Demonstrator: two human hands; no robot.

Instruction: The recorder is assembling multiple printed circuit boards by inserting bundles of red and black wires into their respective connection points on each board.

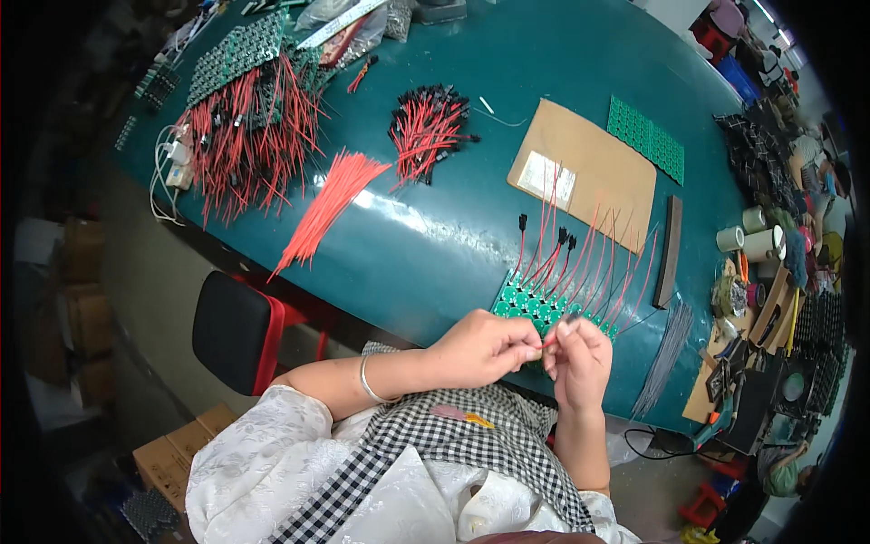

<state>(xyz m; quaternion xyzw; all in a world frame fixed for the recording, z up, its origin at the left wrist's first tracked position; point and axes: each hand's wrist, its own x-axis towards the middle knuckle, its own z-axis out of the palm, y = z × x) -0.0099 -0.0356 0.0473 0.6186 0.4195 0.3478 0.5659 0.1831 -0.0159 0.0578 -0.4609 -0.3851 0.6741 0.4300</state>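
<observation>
My left hand (489, 346) and my right hand (578, 352) meet fingertip to fingertip over the near edge of the table. A short red wire (547, 344) is pinched between them, and something dark shows at my right fingertips, too small to make out. Just beyond my hands lies a green circuit board panel (518, 299) with round sections, partly hidden by my fingers. From it rise several red and dark wires (594, 249), some ending in small black connectors (564, 238).
Behind the panel lies a brown cardboard sheet (603, 172), near another green panel (645, 136). Loose red wires (331, 210), connector leads (428, 134) and a heap of wired boards (258, 136) spread leftward. Grey wires (666, 358) and a dark bar (669, 254) lie right. A chair (234, 332) stands left.
</observation>
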